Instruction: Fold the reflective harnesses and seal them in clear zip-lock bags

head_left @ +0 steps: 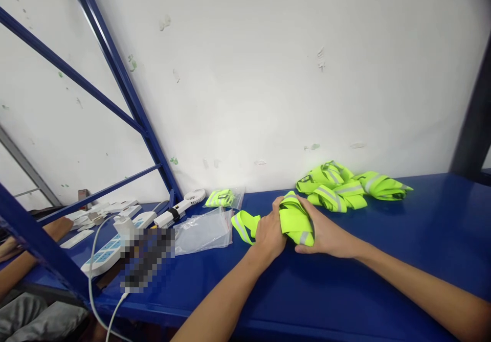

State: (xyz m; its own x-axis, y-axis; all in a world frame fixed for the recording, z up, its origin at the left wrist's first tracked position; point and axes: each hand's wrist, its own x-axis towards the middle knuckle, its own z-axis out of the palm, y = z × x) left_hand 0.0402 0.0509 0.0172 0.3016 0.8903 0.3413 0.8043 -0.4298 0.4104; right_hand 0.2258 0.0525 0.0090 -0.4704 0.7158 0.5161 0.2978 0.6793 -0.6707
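While both hands point(270, 233) point(328, 233) hold neon fabric point(295, 220), a clear bag point(239, 199) contains more.

White power strip point(111, 250) is lying lower left, charger point(125, 226) is sitting on it, cable point(91, 275) is running down across it. White fan point(195, 196) is lying left of centre by the wall point(245, 76). Blue frame point(115, 55) is rising upper left. Another person's arm point(19, 273) is showing far left, grey trousers point(49, 321) lower left.

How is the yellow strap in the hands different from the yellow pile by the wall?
The strap is held between the left hand and right hand; the pile lies on the table. The strap is bunched small; the pile spreads wider. Both are yellow-green with grey stripes.
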